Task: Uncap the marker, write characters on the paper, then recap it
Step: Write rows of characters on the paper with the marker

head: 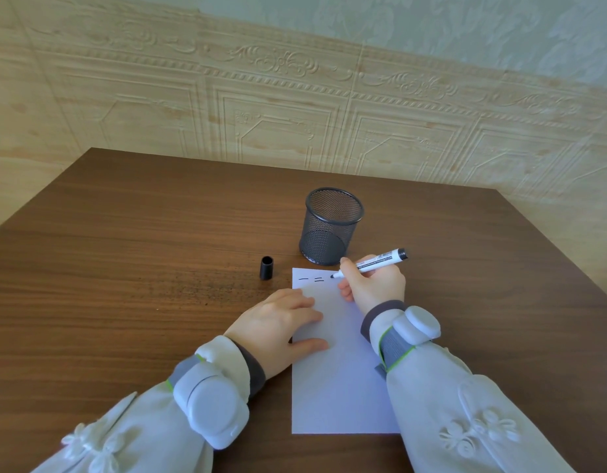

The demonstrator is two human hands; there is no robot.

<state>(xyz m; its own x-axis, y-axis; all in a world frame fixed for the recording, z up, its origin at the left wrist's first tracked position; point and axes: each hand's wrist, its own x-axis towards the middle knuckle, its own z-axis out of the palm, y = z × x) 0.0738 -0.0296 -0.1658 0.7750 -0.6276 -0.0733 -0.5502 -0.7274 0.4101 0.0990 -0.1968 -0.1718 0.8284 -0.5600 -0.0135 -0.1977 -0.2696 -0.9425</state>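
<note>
A dark wood-grain tabletop (pixel 124 268) fills the lower part of the view, with an embossed cream wall panel (pixel 295 114) behind its far edge. On the tabletop, right of centre, a white sheet of paper (pixel 339 387) lies lengthwise from the near edge toward the far side. Two sleeves of pale fabric reach in from the near corners, each with a white wrist device (pixel 211 409) strapped over it.

Just beyond the paper's far edge stands a black mesh pen cup (pixel 331 227), upright.

The left hand (pixel 278 331) lies flat on the left edge of the paper, its fingers straight and spread, pressing the sheet down, the thumb on the paper nearer the person. The right hand (pixel 373 285) is at the far right corner of the sheet, its fingers curled round the marker (pixel 373 263), pinching it near the tip. The marker is white with a black end and slants up to the right; its black tip touches, or is just above, the paper near the far edge. Left of the tip, two short sets of black strokes (pixel 310 278) are written on the paper.

The black cap (pixel 267 268) stands upright on the tabletop, just left of the paper's far left corner, its open end up, apart from both hands.
</note>
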